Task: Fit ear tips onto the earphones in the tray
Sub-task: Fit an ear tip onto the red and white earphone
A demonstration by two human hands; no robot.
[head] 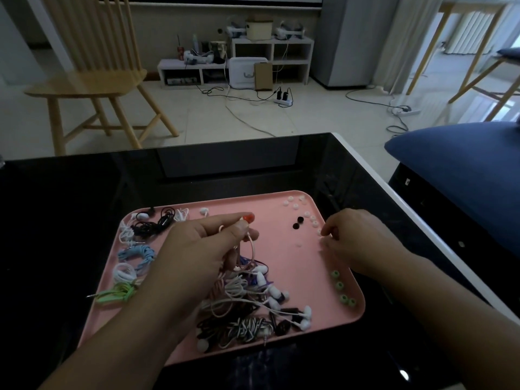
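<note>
Earphone (248,218), orange-bodied with a pale pink cable, is pinched in the left hand (202,243) above the pink tray (284,257), its tip end pointed up and away. To its right, the right hand (354,237) is curled over small white ear tips (315,220) near the tray's right rim; whether one is pinched cannot be told. The right hand is nearer those tips.

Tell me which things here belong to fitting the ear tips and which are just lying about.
Part of the job: pink tray, earphone with the orange tip held in the left hand, loose white tips, black tips, green tips, right hand reaching at the tips.

Just lying about: wooden chair, power strip, blue cushion.
</note>
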